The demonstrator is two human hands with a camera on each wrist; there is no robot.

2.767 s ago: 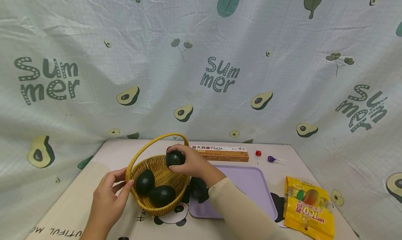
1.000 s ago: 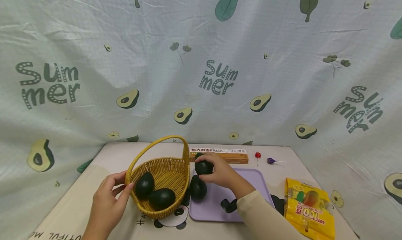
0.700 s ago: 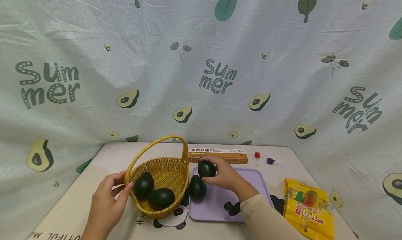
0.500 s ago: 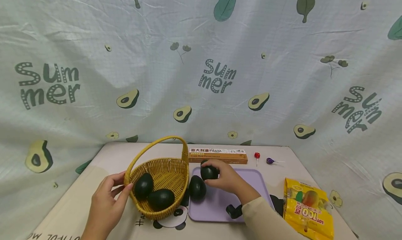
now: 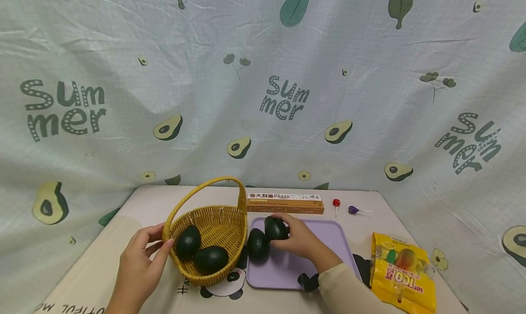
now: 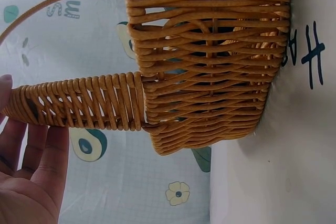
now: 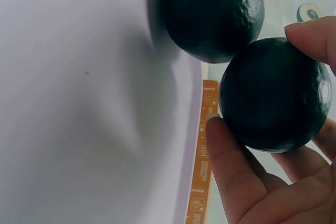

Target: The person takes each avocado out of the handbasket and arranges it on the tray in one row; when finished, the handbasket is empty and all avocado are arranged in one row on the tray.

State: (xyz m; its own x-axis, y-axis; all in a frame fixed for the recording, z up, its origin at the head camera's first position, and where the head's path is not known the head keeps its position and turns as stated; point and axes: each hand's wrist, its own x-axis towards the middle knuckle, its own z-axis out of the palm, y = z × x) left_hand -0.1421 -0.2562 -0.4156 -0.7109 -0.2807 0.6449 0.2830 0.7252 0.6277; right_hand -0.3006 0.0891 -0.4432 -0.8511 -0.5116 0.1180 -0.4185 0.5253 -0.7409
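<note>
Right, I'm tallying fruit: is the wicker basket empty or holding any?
Not empty: the head view shows two avocados lying inside the wicker basket.

There's a plain cream right sleeve, a small black fitting beside its cuff, left forearm bare

Right hand is bringing one avocado from over the basket to above the tray; is lowering it beside a second avocado.
</note>
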